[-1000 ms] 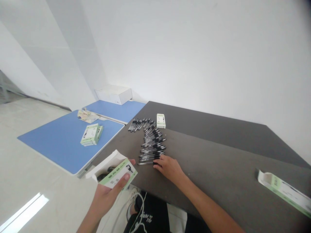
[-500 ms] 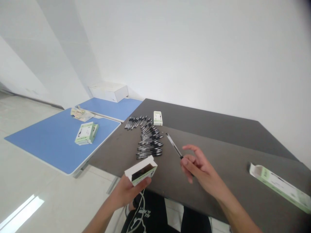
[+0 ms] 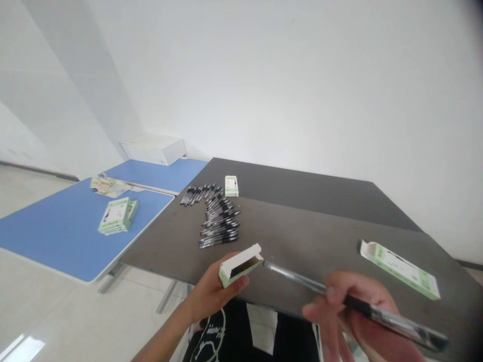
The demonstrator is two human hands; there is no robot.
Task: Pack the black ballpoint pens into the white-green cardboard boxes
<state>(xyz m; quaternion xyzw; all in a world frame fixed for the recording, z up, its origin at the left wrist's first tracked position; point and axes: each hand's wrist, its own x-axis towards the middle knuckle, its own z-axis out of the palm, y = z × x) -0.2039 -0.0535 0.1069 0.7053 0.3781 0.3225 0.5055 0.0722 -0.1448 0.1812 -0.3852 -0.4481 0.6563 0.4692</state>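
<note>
Carefully does it: our left grip is closed around an open, slim white-and-green cardboard box, thumb along its near side. Our right grip grasps a slender clear-plastic pen with a black middle section, its far end just beside the box's mouth (we cannot tell whether they touch). With the two this near, we would do well to line the pen up with the box's length, hold the opening wide, and pinch the barrel lightly so it can turn without slipping. The loose cardboard flap seems the likeliest snag, and squeezing too hard could narrow the mouth.

Before us stretches a dull grey-brown counter, with a darker section along the wall side. On it a curving spread of clear-and-black pens lies beyond our left grip, near a small pale-green-and-white box; a long green-and-white carton with its end open lies off to the right. Leftward, a blue-topped counter bears stacked green-and-white boxes. A plain white wall rises behind, and pale glossy tiles cover the floor.
</note>
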